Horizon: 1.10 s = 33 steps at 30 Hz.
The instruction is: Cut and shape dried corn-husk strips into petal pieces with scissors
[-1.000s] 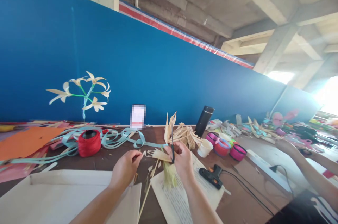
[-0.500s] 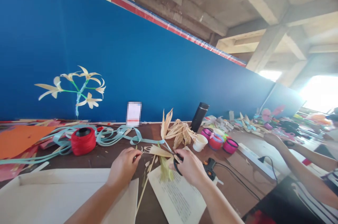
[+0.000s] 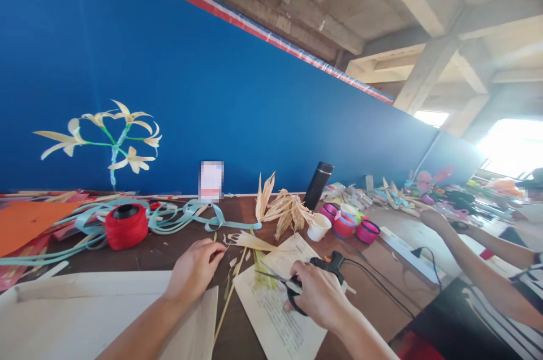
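My left hand (image 3: 195, 270) is closed in a pinch at the curled, thin end of a pale dried corn husk (image 3: 254, 242). The husk's wider end reaches right, over the top of a printed sheet (image 3: 275, 320). In my right hand (image 3: 320, 292) is a pair of black-handled scissors (image 3: 271, 277), blades slightly parted and pointing left above the paper. Greenish husk fibres (image 3: 263, 269) lie under the blades. Just beyond my right hand rests a black glue gun (image 3: 335, 264) with its cord.
Dried husks (image 3: 286, 207), a white cup (image 3: 318, 227), a black bottle (image 3: 319, 185) and ribbon rolls (image 3: 367, 231) stand behind. Left are red twine (image 3: 126, 227), blue ribbon (image 3: 186, 215), a husk-flower stem (image 3: 114, 159) and cardboard (image 3: 106, 315). Another person's arm (image 3: 462, 258) works at right.
My right hand has drawn the scissors back toward me, off the husk, and their blades now show over the paper. My left hand keeps its pinch at the husk's end.
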Available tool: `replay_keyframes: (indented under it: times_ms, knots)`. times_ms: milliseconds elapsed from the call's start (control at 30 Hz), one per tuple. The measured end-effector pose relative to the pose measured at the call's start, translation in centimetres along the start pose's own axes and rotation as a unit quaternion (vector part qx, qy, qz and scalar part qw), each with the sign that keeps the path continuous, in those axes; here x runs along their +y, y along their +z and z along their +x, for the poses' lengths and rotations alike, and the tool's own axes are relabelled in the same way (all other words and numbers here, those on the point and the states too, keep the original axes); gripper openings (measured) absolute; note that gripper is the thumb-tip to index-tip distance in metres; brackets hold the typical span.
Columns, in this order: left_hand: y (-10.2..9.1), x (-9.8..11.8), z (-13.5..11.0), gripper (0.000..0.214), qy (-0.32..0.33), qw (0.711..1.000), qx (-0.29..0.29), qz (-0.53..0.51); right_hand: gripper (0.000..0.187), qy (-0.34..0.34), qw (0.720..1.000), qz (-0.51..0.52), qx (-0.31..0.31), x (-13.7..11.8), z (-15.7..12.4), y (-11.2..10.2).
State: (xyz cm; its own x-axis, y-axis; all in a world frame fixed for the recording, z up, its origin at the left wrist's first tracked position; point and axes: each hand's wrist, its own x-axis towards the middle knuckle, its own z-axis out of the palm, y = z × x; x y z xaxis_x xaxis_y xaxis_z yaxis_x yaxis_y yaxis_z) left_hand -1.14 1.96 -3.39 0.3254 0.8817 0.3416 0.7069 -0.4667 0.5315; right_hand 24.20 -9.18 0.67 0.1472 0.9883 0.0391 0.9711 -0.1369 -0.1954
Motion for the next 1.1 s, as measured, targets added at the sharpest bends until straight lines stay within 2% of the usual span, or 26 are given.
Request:
replay_keyframes:
  times_ms: [200, 333, 500, 600, 867, 1000, 1100]
  knots:
    - [0.4, -0.5, 0.0, 0.019, 0.009, 1.0, -0.006, -0.004, 0.057, 0.014, 0.996, -0.042, -0.083, -0.6, 0.0, -0.6]
    - [0.6, -0.8, 0.1, 0.019, 0.004, 1.0, 0.013, -0.012, 0.059, -0.007, 0.994, -0.056, -0.099, -0.6, 0.1, -0.7]
    - [-0.1, -1.1, 0.5, 0.023, -0.07, 0.994, 0.079, -0.041, 0.065, -0.034, 0.989, -0.104, -0.103, -0.9, 0.3, -0.8]
    - [-0.6, -1.3, 0.6, 0.022, -0.112, 0.988, 0.098, -0.045, 0.067, -0.053, 0.986, -0.12, -0.104, -1.3, 0.5, -1.0]
    - [-0.5, -1.5, 0.8, 0.022, -0.12, 0.987, 0.103, -0.037, 0.063, -0.113, 0.968, -0.157, -0.16, -1.7, 1.1, -1.9]
    - [-0.3, -1.7, 0.7, 0.021, -0.125, 0.987, 0.096, -0.034, 0.057, -0.121, 0.966, -0.179, -0.144, -2.0, 1.1, -1.9]
    - [-0.2, -1.7, 0.7, 0.02, -0.113, 0.988, 0.1, -0.031, 0.057, -0.132, 0.973, -0.152, -0.114, -2.1, 0.9, -1.8]
